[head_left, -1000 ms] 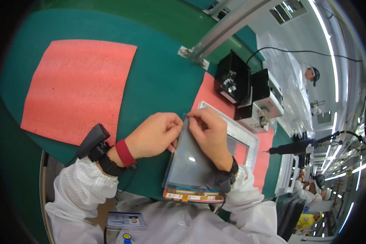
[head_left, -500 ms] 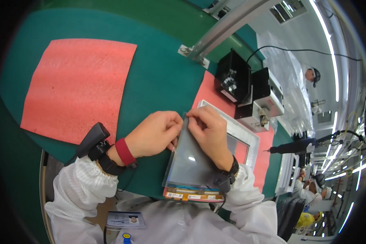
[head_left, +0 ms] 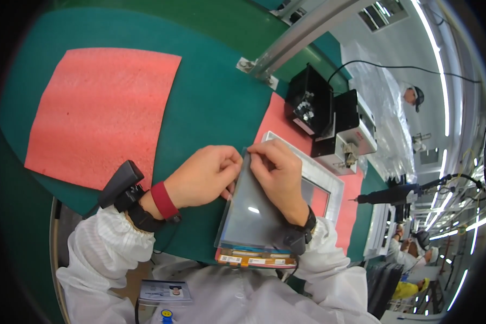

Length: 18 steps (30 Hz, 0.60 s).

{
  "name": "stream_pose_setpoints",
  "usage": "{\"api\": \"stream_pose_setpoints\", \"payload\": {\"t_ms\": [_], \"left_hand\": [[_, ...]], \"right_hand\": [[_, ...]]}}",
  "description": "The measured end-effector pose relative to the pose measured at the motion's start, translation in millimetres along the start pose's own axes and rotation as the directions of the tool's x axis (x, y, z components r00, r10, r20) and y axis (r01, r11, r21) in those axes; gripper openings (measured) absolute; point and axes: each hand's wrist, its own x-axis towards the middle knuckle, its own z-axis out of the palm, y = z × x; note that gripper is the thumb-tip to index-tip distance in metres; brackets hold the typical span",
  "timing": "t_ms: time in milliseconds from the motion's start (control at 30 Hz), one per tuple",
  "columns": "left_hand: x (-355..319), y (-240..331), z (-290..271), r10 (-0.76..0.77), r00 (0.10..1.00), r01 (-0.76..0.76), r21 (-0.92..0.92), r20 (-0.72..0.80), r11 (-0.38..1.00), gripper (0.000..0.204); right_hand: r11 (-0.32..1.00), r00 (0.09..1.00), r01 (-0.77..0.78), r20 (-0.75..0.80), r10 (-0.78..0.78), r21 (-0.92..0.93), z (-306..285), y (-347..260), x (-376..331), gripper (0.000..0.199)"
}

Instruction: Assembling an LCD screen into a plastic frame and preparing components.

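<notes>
A flat grey display panel (head_left: pixel 251 216) with an orange strip along its near edge is held up over the green table edge. My left hand (head_left: pixel 208 175) pinches the panel's far edge from the left. My right hand (head_left: pixel 278 170) grips the same far edge from the right, fingertips almost touching the left hand's. A thin clear film seems to lie over the panel's face. A white rectangular frame (head_left: pixel 329 181) lies on a pink mat just beyond the panel.
A large pink foam mat (head_left: pixel 100 110) lies on the green table (head_left: pixel 216 97) at the left. Two black-and-white fixtures (head_left: pixel 332 121) stand at the back right. An electric screwdriver (head_left: pixel 394 194) hangs at the right. Another person in white stands far off.
My hands and the panel have barely moved; the fingers only shift slightly along the panel's far edge.
</notes>
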Motion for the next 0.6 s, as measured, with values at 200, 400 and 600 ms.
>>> {"api": "stream_pose_setpoints", "payload": {"t_ms": [200,400,600], "left_hand": [[-0.6,1.2,-0.7,0.001,1.0,-0.001,0.009,0.003,1.0,0.014],[-0.9,-0.2,-0.5,0.0,1.0,0.0,-0.001,-0.001,1.0,0.014],[-1.2,1.4,0.1,-0.007,1.0,0.007,0.003,-0.006,1.0,0.014]], "right_hand": [[0.999,1.0,0.024,0.001,-0.024,-0.033,-0.1,-0.8,0.7,0.012],[0.998,0.999,0.032,0.016,-0.031,-0.053,-0.3,-1.7,1.5,0.011],[1.0,0.999,-0.001,0.04,0.002,-0.021,-1.3,-1.6,2.0,0.01]]}}
